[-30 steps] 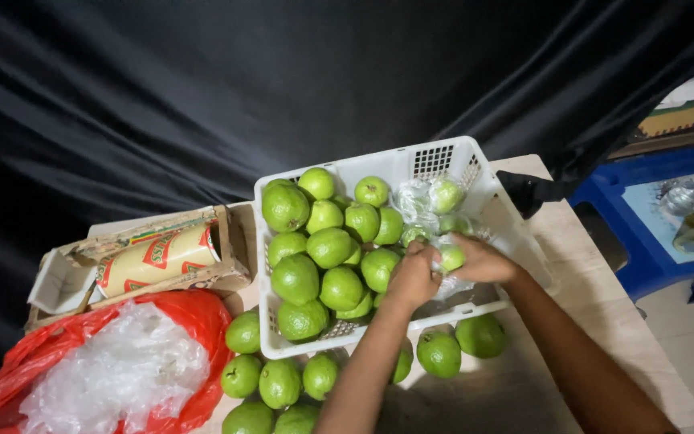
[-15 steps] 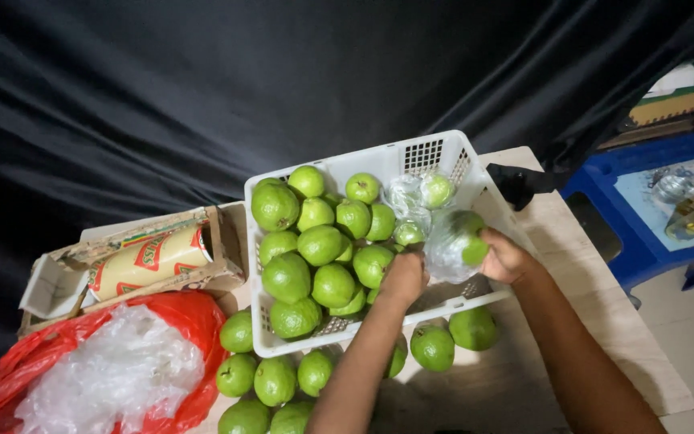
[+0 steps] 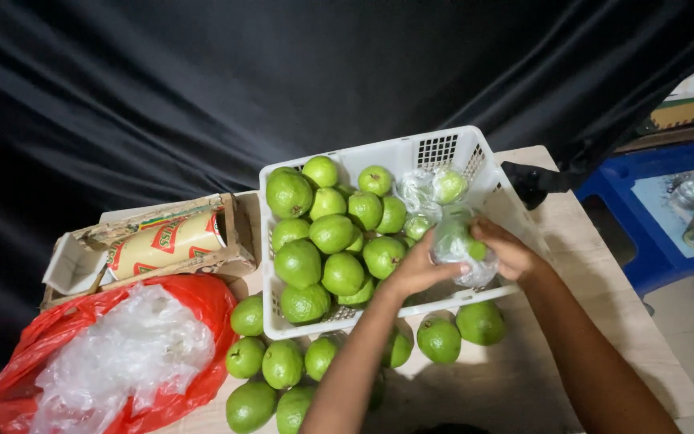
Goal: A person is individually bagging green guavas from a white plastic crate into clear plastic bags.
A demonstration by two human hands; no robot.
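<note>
Centrally, both hands meet over the right part of a white slotted basket [image 3: 487, 197], sharing one green fruit wrapped in clear plastic [image 3: 461, 247]. Left hand [image 3: 415, 269]: fingers curled against the near-left side of the wrapped fruit, gripping the film. Right hand [image 3: 509, 251]: fingers closed on the far-right side of the same wrap, thumb on top; the plastic bunches between the two hands. The wrapped fruit sits above the basket's near right corner, just inside its rim; whether it rests on the basket floor cannot be told.

Just beyond the hands lie two further film-wrapped fruits, one near the far wall [image 3: 447, 185], one smaller [image 3: 418, 226] touching the left hand's fingertips. Left of the hands, a heap of bare green fruits [image 3: 323, 241] fills the rest of the basket. Nearer than the hands, outside the basket, loose green fruits [image 3: 283, 366] lie on the pale wooden table [image 3: 596, 281]; two of them sit under the forearms. Well to the left of the left hand are a red plastic bag [image 3: 202, 301] stuffed with clear plastic film [image 3: 122, 354] and an open cardboard box [image 3: 82, 257] holding a rolled printed pack [image 3: 166, 243]. A black cloth [image 3: 202, 88] hangs beyond everything.
</note>
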